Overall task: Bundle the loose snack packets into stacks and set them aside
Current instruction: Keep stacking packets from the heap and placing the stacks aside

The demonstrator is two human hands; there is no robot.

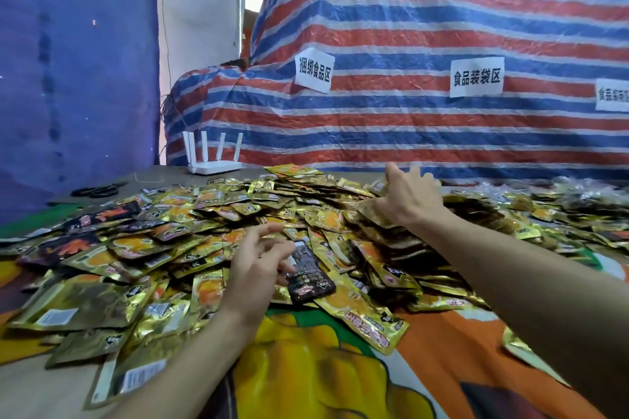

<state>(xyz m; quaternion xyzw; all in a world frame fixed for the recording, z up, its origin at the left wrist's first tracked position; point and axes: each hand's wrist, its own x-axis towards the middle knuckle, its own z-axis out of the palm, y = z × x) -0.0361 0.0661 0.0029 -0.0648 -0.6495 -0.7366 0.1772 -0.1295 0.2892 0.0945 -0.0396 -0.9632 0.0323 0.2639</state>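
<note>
Left hand (258, 258) hangs palm down over the near side of the table, fingers spread and loosely bent. It grips nothing that I can make out. Its fingertips are at the edge of a dark packet (311, 279) that lies on top of the gold ones, probably singled out as the next pick because it sits free and uncovered.

The loose snack packets (326, 218) are heaped from the table's left edge to its right edge and are thickest toward the far edge. No tied stack is plainly visible, so the bundling looks barely begun.

The printed cloth (442, 333) shows only along the near edge, a likely spot for squaring up a stack.

Right hand (413, 197) reaches across to the far edge, wide open with its palm on the heap, seemingly placed to rake packets back within reach.
</note>
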